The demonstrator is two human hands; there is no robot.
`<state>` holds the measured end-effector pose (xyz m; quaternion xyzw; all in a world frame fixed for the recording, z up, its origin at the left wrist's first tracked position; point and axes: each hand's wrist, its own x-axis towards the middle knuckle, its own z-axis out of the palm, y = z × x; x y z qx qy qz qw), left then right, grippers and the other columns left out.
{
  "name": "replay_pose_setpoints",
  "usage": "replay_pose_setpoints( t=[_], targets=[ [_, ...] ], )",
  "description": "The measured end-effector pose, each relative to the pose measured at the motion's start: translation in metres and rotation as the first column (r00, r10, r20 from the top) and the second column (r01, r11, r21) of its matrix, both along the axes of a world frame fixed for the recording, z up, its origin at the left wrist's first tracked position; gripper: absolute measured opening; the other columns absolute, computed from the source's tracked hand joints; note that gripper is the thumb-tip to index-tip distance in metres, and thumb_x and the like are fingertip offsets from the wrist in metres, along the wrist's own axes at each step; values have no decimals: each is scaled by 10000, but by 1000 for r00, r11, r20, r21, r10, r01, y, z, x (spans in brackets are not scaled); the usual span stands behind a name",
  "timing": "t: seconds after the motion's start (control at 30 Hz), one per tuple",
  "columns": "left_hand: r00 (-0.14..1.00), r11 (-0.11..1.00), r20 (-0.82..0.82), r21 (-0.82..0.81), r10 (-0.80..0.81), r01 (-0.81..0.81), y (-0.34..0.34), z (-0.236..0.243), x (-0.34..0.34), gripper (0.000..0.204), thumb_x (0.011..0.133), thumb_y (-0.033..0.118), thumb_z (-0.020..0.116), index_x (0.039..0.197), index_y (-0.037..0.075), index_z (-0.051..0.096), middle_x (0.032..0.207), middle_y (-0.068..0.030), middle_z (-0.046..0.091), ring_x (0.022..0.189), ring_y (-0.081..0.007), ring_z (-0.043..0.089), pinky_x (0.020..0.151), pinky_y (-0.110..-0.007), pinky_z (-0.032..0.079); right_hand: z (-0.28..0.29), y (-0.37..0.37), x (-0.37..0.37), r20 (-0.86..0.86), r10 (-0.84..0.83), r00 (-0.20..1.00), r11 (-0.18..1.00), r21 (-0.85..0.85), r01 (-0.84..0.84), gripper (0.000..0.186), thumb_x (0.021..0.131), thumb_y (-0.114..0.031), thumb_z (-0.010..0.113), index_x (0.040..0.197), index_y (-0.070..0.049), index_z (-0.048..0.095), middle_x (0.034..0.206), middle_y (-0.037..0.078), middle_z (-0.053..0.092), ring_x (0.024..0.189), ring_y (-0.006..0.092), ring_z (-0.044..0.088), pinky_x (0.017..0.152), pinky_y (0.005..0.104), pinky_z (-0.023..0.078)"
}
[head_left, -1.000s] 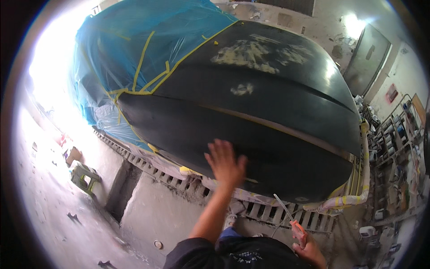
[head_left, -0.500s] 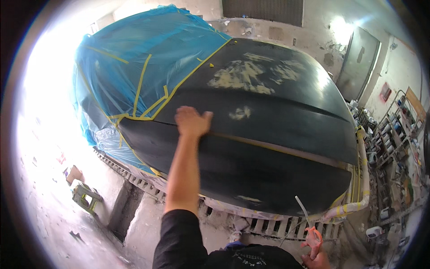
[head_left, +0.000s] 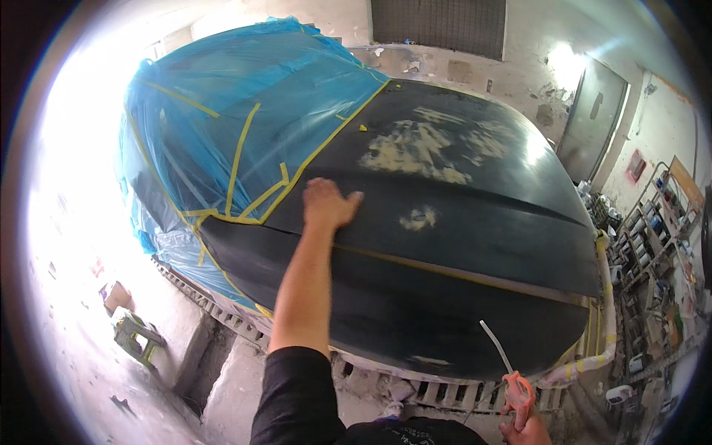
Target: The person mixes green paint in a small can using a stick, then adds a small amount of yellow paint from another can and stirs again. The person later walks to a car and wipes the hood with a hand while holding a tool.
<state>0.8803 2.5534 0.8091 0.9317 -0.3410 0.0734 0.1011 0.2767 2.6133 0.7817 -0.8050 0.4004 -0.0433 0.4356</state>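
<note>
My left hand lies flat on the dark grey car hood, fingers spread, above the seam between hood and fender. It is close to the yellow-taped edge of a blue plastic sheet that covers the car's windshield side. Pale, rubbed-through patches show on the hood beyond the hand. At the lower right, my right hand grips an orange air blow gun, its thin pale nozzle tube angled up over the fender. Part of that hand is cut off by the picture's lower edge.
A floor grate runs along the car's near side. To the left stands a small greenish stool beside a carton. Shelves with cans fill the right side, and a grey door is at the back right.
My left hand has slid a little farther across the hood, away from me, staying flat. The view has tilted slightly. My right hand still holds the blow gun.
</note>
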Motion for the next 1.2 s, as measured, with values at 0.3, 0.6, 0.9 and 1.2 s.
replay_pose_setpoints(
  t=[0.3, 0.6, 0.9, 1.2],
  targets=[
    [995, 994, -13, 46, -102, 103, 30, 10, 12, 884, 959, 633, 378, 1489, -67, 280, 1586, -241, 213, 1488, -344, 184, 1206, -435, 159, -3, -5, 49, 290, 94, 953, 995, -46, -84, 755, 957, -554, 537, 1478, -36, 364, 1456, 182, 467, 1336, 323, 461, 1029, 389, 399],
    [976, 976, -7, 6, -217, 217, -29, -7, -29, 929, 925, 658, 415, 1464, -91, 310, 1546, -301, 252, 1463, -415, 198, 1200, -469, 151, 2, -4, 52, 168, 56, 984, 998, 15, -60, 834, 926, -616, 540, 1459, -1, 359, 1415, 218, 484, 1257, 333, 509, 984, 405, 428],
    [994, 995, 33, -14, 101, -100, 31, 8, -5, 932, 929, 665, 386, 1483, -78, 292, 1582, -245, 229, 1489, -379, 156, 1202, -491, 109, -14, -6, 49, 54, 66, 996, 989, -138, -58, 641, 952, -381, 607, 1437, -18, 399, 1434, 232, 454, 1282, 376, 491, 1007, 418, 423],
    [996, 983, 42, -161, -82, 88, 76, -9, -22, 837, 930, 580, 486, 1423, -89, 381, 1506, -267, 362, 1446, -390, 263, 1188, -466, 189, 19, -4, 68, 164, 138, 977, 987, -108, -121, 510, 946, -194, 558, 1408, -17, 437, 1376, 241, 496, 1281, 396, 488, 1015, 422, 418]
  ],
)
